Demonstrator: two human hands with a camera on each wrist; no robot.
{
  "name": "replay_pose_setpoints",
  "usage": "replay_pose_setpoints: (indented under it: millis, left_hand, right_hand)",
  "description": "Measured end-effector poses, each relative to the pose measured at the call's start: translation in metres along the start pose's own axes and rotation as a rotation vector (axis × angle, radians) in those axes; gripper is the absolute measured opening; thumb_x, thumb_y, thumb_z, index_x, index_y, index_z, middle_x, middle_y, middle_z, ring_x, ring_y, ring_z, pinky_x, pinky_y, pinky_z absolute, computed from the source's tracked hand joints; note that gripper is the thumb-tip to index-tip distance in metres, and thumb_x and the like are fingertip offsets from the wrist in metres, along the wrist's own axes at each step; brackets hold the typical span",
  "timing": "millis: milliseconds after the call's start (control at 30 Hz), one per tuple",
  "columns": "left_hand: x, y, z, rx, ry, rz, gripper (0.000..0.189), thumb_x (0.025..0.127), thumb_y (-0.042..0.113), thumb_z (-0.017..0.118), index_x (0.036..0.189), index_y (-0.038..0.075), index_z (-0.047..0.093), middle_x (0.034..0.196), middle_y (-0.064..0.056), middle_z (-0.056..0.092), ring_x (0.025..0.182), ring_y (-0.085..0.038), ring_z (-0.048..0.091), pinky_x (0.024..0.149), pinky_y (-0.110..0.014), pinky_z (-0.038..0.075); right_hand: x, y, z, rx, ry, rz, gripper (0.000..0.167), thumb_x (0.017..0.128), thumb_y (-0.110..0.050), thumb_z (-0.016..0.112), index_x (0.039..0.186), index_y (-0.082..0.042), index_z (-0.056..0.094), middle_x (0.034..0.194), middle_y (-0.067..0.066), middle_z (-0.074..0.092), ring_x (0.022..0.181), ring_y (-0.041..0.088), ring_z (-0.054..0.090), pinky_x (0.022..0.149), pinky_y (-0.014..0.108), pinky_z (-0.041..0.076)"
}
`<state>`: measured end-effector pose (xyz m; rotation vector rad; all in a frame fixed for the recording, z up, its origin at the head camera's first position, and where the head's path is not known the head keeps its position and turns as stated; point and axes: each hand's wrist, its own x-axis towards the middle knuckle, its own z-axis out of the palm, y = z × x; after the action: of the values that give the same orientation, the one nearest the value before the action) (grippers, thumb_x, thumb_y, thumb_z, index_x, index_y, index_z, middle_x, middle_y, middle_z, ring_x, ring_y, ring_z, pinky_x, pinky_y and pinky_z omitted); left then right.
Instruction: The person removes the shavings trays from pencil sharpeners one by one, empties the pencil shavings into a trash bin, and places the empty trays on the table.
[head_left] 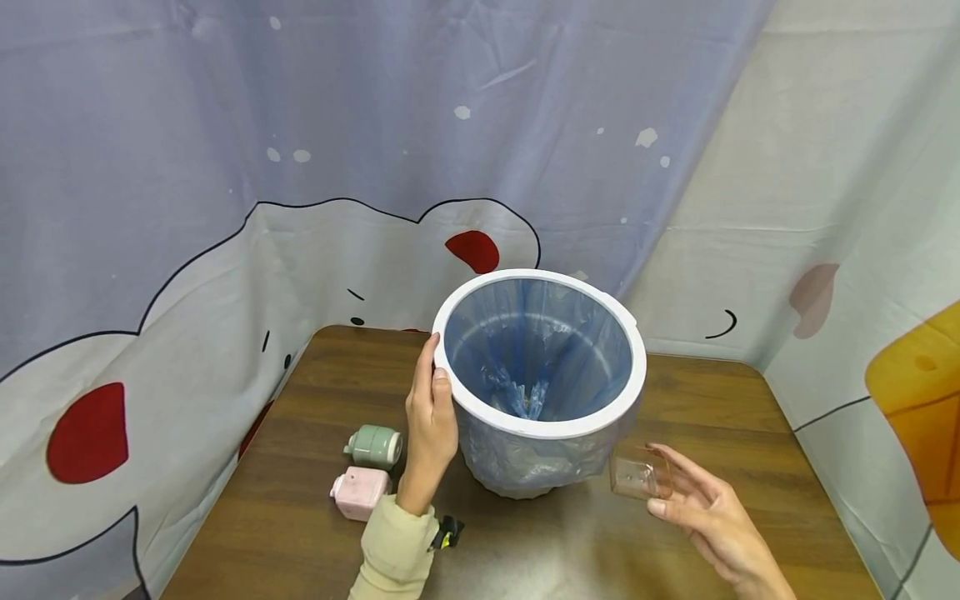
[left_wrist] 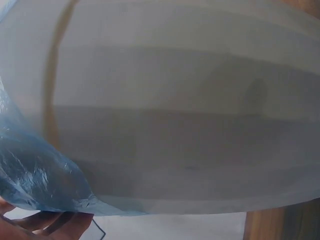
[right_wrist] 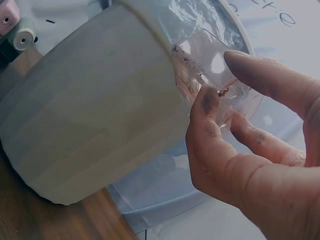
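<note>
A white trash bin (head_left: 637, 358) lined with a thin blue plastic bag (head_left: 555, 450) stands on the wooden table, its opening facing up toward the head camera. My left hand (head_left: 432, 417) holds the bin's rim on its left side; in the left wrist view, its fingers (left_wrist: 65, 225) show by the bag's edge, low in the corner. To the right of the bin, my right hand (head_left: 708, 517) pinches a small clear plastic box (head_left: 637, 475) between thumb and fingers. Dark specks mark the box (right_wrist: 205, 60) in the right wrist view, where it overlaps the bin's upper side.
Left of my left forearm, a green bottle-shaped item (head_left: 373, 446) and a pink one (head_left: 362, 493) lie on the wooden table (head_left: 300, 550). A printed curtain (head_left: 390, 100) hangs behind the table and along its sides. A dark band with a yellow mark (head_left: 448, 532) sits at my left wrist.
</note>
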<state>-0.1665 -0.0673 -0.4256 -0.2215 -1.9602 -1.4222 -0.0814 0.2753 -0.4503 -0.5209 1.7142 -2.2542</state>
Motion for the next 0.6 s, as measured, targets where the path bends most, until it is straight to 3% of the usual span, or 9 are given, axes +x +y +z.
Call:
replay_pose_setpoints:
  millis: [133,233,367,467,600]
  left_hand:
    - [0.0,0.0,0.0,0.003,0.003,-0.001,0.044,0.097,0.025,0.032,0.141,0.02,0.037,0.138,-0.001,0.044,0.098,-0.02,0.05,0.081,-0.041,0.041]
    - [0.0,0.001,0.0,0.006,0.006,0.004,0.044,0.098,0.025,0.032,0.141,0.019,0.037,0.125,-0.007,0.053,0.09,-0.021,0.05,0.078,-0.039,0.04]
    - [0.0,0.002,0.0,0.003,0.001,0.003,0.044,0.098,0.024,0.033,0.141,0.019,0.037,0.129,-0.004,0.051,0.105,-0.02,0.052,0.086,-0.042,0.042]
    - [0.0,0.001,0.0,-0.002,-0.004,0.002,0.044,0.098,0.024,0.033,0.141,0.018,0.037,0.142,0.001,0.04,0.122,-0.019,0.044,0.094,-0.045,0.039]
    - [0.0,0.0,0.0,-0.005,-0.006,0.005,0.044,0.098,0.025,0.033,0.141,0.018,0.036,0.142,0.0,0.039,0.122,-0.019,0.044,0.094,-0.045,0.039]
  right_hand:
    - [-0.001,0.006,0.0,0.018,-0.004,0.012,0.066,0.084,0.018,0.043,0.143,0.002,0.02,0.128,0.014,0.049,0.111,0.021,0.055,0.089,0.032,0.046]
    - [-0.003,0.011,0.0,0.02,-0.004,0.015,0.066,0.084,0.018,0.043,0.143,0.002,0.02,0.127,0.014,0.049,0.111,0.021,0.055,0.089,0.032,0.046]
    - [-0.005,0.018,0.0,0.034,-0.004,0.03,0.065,0.084,0.018,0.043,0.143,0.003,0.019,0.129,0.012,0.049,0.112,0.023,0.054,0.089,0.033,0.046]
    - [-0.007,0.023,-0.001,0.046,-0.003,0.041,0.066,0.084,0.018,0.043,0.143,0.003,0.018,0.131,0.014,0.047,0.114,0.025,0.054,0.089,0.033,0.046]
    - [-0.009,0.028,-0.004,0.057,-0.01,0.045,0.066,0.085,0.018,0.042,0.143,0.004,0.016,0.132,0.016,0.046,0.114,0.024,0.054,0.088,0.034,0.046]
